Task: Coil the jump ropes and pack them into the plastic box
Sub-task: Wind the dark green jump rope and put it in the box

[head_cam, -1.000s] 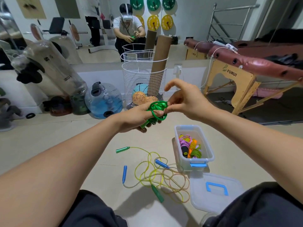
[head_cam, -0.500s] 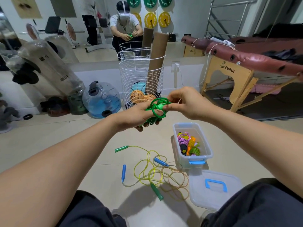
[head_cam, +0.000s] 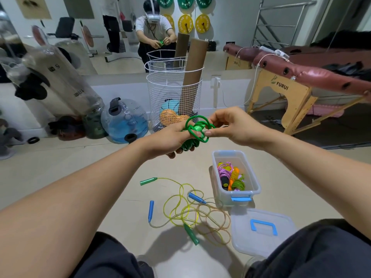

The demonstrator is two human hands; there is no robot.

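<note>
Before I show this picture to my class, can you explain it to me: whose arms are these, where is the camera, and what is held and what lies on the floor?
There is no machine here. The camera sits on a person's head and looks down along their own two arms. The left hand grips a coiled green jump rope, and the right hand pinches one of its loops. On the floor lie two uncoiled ropes in a tangle, one with green handles, one with blue. Beside them stands the open plastic box with coiled ropes inside, its lid lying nearer the person. The mirror ahead reflects the person.

The left hand [head_cam: 170, 137] hides much of the coiled green plastic jump rope [head_cam: 197, 130]; its handles can't be made out.
</note>
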